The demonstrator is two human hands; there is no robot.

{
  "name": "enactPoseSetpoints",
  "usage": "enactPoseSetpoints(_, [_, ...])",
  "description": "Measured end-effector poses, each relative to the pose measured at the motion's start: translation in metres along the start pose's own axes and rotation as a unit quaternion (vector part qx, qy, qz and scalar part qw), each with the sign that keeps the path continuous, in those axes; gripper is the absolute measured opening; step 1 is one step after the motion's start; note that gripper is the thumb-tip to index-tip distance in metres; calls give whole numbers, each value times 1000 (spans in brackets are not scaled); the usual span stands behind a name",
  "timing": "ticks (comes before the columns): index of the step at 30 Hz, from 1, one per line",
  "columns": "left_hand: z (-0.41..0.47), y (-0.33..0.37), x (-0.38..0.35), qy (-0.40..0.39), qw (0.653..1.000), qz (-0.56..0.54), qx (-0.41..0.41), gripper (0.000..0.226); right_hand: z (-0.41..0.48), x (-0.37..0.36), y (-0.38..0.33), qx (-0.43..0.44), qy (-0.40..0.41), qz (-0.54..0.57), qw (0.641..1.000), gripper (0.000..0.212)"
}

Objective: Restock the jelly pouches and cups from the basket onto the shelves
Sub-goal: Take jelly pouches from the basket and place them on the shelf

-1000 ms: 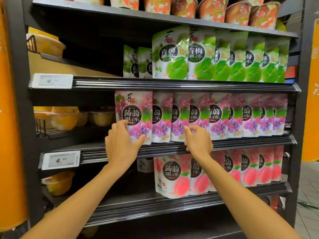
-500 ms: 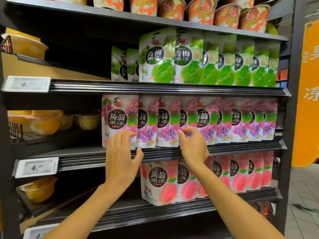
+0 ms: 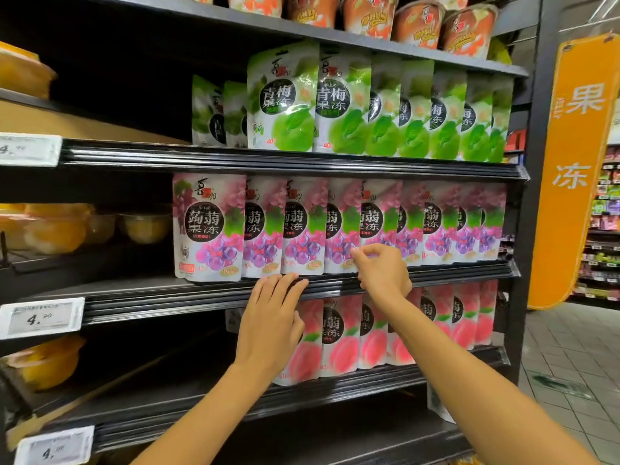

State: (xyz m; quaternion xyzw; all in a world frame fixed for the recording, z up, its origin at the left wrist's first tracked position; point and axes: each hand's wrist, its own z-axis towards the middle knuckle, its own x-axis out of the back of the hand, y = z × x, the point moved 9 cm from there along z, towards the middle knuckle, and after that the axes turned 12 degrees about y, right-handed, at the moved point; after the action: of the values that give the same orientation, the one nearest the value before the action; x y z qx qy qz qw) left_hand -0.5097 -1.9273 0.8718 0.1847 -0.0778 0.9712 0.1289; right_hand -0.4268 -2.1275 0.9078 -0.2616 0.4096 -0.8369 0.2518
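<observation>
On the black metal middle shelf (image 3: 151, 298), glossy purple grape jelly pouches (image 3: 302, 229) stand overlapped; left hand (image 3: 271, 327) flat-fingered against the rail, right hand (image 3: 382, 270) pinching one pouch's bottom edge, where a sharp tug could topple neighbours.

In the upper middle of the frame, the green pouches (image 3: 281, 99) are bright green and white, each with a round black badge of white characters above a green fruit. The grape pouches (image 3: 209, 226) in the centre row mix white, pink and purple, with violet grape clusters, a green leaf and the same black badge. Below them, the peach pouches (image 3: 339, 333) are white with rosy pink fruit. Along the top edge, the cups (image 3: 416, 23) are orange-red with yellow lettering. At the left, clear tubs (image 3: 57, 229) show yellow-orange contents. The shelf rails (image 3: 302, 159) are black, and the price tags (image 3: 40, 318) are white with black digits. At the right, the banner (image 3: 577, 169) is orange with white characters.
</observation>
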Motion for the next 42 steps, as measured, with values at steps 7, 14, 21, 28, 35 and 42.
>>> enactPoseSetpoints(7, [12,7,1,44,997,1,58,34,3,13,8,12,3,14,1000,22])
enactPoseSetpoints(14, [30,30,-21,88,992,22,87,24,29,46,29,31,127,58,990,35])
enactPoseSetpoints(21, [32,46,-49,173,974,69,126,28,63,31,42,108,51,20,993,22])
enactPoseSetpoints(28, [30,45,-55,217,963,114,114,35,86,38,54,148,2,89,985,22])
enactPoseSetpoints(35, [29,45,-54,237,957,132,106,36,102,61,67,172,77,140,972,34])
enactPoseSetpoints(42, [30,47,-53,225,958,136,117,35,108,41,61,160,-11,86,983,31])
